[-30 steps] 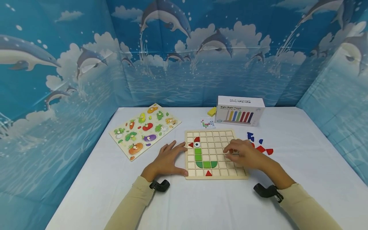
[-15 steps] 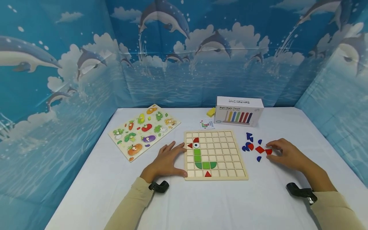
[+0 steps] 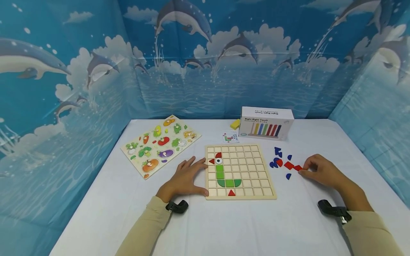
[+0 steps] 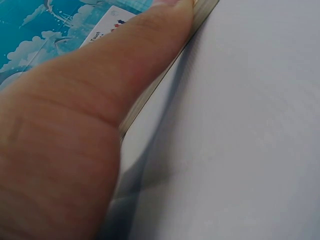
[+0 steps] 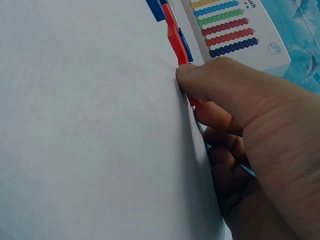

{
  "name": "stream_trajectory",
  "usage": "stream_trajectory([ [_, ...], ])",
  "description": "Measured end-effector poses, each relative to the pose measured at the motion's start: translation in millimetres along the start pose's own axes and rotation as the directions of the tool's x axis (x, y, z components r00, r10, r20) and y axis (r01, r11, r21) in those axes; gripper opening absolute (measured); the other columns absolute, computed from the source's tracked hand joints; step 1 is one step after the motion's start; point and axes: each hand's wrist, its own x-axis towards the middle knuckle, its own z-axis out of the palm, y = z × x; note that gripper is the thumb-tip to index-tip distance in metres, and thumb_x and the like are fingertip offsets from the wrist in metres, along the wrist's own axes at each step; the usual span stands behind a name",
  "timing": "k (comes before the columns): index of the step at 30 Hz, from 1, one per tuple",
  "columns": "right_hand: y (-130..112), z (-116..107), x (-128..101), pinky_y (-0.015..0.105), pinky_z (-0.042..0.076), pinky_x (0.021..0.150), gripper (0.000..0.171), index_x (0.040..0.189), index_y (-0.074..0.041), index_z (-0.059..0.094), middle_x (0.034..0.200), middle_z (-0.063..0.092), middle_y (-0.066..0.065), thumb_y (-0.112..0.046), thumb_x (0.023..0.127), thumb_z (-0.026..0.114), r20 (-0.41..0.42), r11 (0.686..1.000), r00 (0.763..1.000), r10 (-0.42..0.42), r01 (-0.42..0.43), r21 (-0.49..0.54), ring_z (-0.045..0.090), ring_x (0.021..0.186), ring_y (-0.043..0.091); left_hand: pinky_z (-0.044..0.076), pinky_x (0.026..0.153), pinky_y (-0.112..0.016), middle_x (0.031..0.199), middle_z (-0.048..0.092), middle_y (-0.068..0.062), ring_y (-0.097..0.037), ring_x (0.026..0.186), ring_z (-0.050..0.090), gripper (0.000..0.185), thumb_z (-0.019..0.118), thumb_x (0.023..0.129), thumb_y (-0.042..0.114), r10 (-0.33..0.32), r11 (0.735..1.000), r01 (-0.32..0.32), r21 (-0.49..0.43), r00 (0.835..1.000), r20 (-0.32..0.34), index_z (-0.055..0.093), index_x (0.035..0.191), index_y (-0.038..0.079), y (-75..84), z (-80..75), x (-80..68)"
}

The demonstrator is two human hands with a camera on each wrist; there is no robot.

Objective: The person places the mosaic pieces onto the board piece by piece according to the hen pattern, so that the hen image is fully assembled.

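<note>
Left hand [image 3: 185, 177] lies flat with fingers spread and relaxed on the white table [image 3: 224, 227], its fingertips and thumb touching the left edge of the wooden grid board [image 3: 253, 177], grasping nothing; in the left wrist view the thumb presses along the board's side. Right hand [image 3: 320, 172] is on the table to the right of the board, fingers curled, thumb and fingertips pinching a small red piece [image 3: 298, 168] at the right end of the loose pile; in the right wrist view the red piece [image 5: 192, 101] sits under the thumb tip, probably still flat on the table, hard to say from that angle. Beside it lies a red square piece [image 3: 289, 165], and the loose blue pieces [image 3: 278, 152] are scattered just left of that, between board and hand. On the board: a green column with a curved green base [image 3: 229, 183], an eye tile [image 3: 219, 161] with red bits above and to its left, and a red triangle [image 3: 231, 193] in the bottom row. Behind the board a small pattern card [image 3: 230, 137], a yellow block [image 3: 235, 124] and a white box with coloured bead print [image 3: 267, 123]. At the far left a vegetable peg puzzle [image 3: 160, 144]. Dolphin backdrop [image 3: 205, 53] on all sides.
</note>
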Motion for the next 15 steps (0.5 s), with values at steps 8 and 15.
stream_trajectory([
  [8,2.0,0.0,-1.6,0.066,0.047,0.091,0.041,0.126,-0.001,0.063,0.123,0.05,0.026,-0.009,0.087,0.075,0.084,0.997,0.996,0.014,-0.02,0.073,0.046,0.11,0.045,0.006,0.118,-0.055,0.166,0.024,0.006,-0.029,0.154,0.006,0.1,0.073,0.069,0.079,0.0,1.0,0.0,0.006,1.0,0.002,0.045,0.151,0.029,-0.4,-0.3,0.5],
  [15,2.6,2.6,-1.5,0.066,0.047,0.092,0.032,0.117,0.0,0.065,0.122,0.05,0.026,-0.007,0.087,0.075,0.05,0.998,0.999,0.012,-0.015,0.069,0.047,0.11,0.046,0.006,0.118,-0.056,0.166,0.023,0.006,-0.029,0.154,0.005,0.1,0.072,0.069,0.08,-0.006,1.0,0.006,0.001,1.0,0.004,0.045,0.15,0.03,-0.3,-0.4,-0.5],
])
